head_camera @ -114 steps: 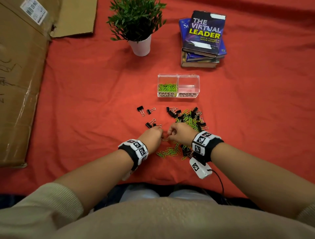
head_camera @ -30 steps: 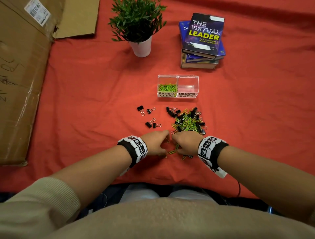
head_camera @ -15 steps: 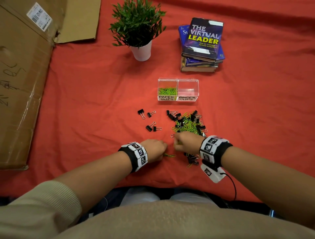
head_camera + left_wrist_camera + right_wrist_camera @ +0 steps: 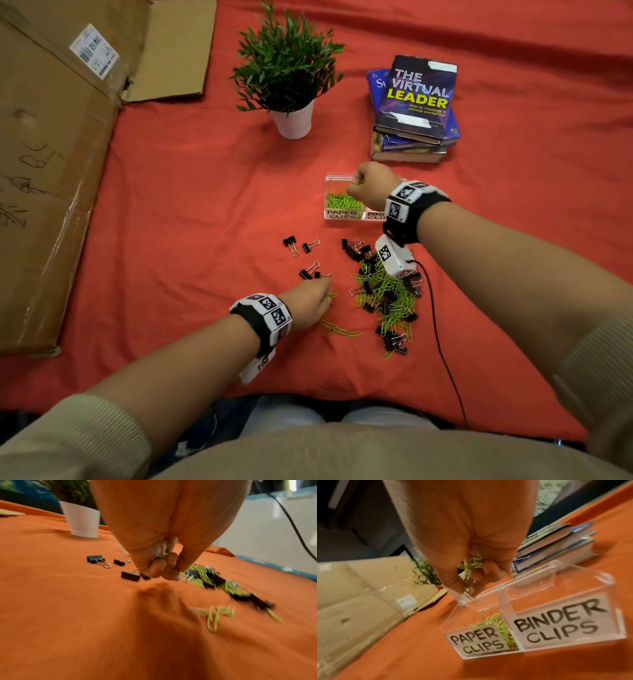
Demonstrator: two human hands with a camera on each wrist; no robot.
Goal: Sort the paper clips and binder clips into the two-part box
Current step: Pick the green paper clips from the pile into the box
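Observation:
A clear two-part box [image 4: 334,215] [image 4: 539,616] stands mid-table, labelled PAPER CLIPS on the left and BINDER CLIPS on the right. Green paper clips [image 4: 342,202] fill its left part; the right part looks empty. My right hand [image 4: 371,183] [image 4: 471,574] hovers over the left part and grips a bunch of green paper clips [image 4: 469,566]. My left hand [image 4: 313,299] [image 4: 159,566] stays low near the pile of mixed clips [image 4: 387,291] and curls round a few green paper clips [image 4: 160,557].
Several black binder clips [image 4: 301,255] lie apart, left of the pile. A few green clips [image 4: 339,330] lie near my left wrist. A potted plant [image 4: 291,92], a stack of books [image 4: 414,109] and flattened cardboard [image 4: 51,171] sit behind and to the left.
My right hand has lifted from the pile and travelled forward over the box's paper clip part, carrying green clips. The left hand stayed by the pile.

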